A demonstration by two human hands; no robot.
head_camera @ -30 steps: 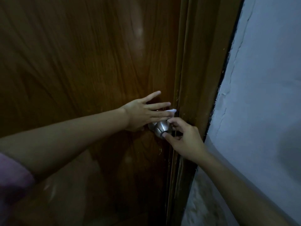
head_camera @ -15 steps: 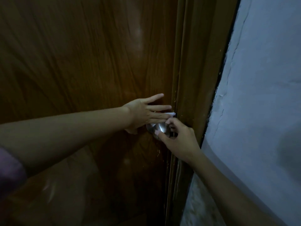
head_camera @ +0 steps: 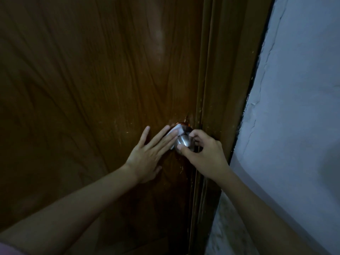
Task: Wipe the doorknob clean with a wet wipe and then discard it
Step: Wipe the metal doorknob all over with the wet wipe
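Note:
A round silver doorknob (head_camera: 184,143) sticks out of the dark wooden door (head_camera: 92,89) near its right edge. A white wet wipe (head_camera: 175,130) lies against the knob's upper left side and base. My left hand (head_camera: 149,155) is spread flat, its fingertips pressing the wipe against the knob and door. My right hand (head_camera: 206,153) comes in from the right, thumb and fingers curled around the knob's front and right side. Part of the wipe is hidden under my left fingers.
The wooden door frame (head_camera: 220,89) runs vertically just right of the knob. A pale blue, cracked wall (head_camera: 298,107) fills the right side. The scene is dim.
My left hand has dropped lower and turned, fingers now pointing up-right, dragging the wipe round the knob's left side. My right hand stays on the knob.

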